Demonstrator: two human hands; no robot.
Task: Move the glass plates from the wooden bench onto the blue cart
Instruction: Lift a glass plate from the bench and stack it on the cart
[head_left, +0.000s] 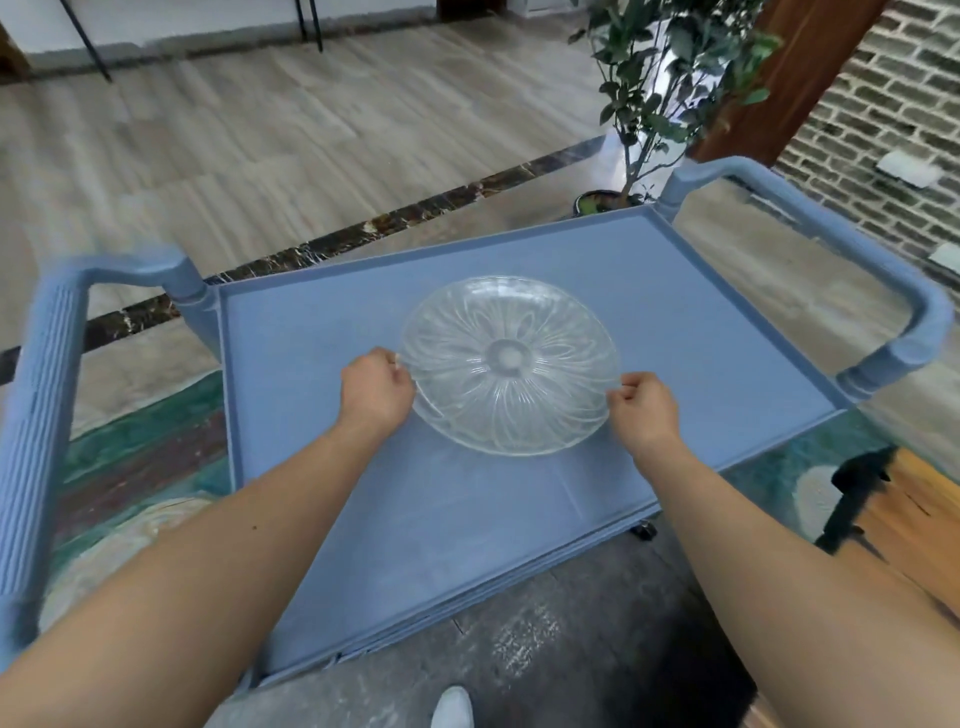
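A clear glass plate (509, 364) with a petal pattern lies over the middle of the blue cart's top tray (311, 467). My left hand (376, 392) pinches its left rim and my right hand (644, 410) pinches its right rim. I cannot tell whether the plate rests on the tray or hovers just above it. A corner of the wooden bench (904, 525) shows at the right edge, with no plates visible on it.
Blue cart handles rise at the left (36, 441) and right (857, 270). A potted plant (639, 104) stands beyond the cart's far right corner, by a brick wall (893, 119). A patterned rug (130, 467) lies under the cart. My white shoe (452, 709) is at the bottom.
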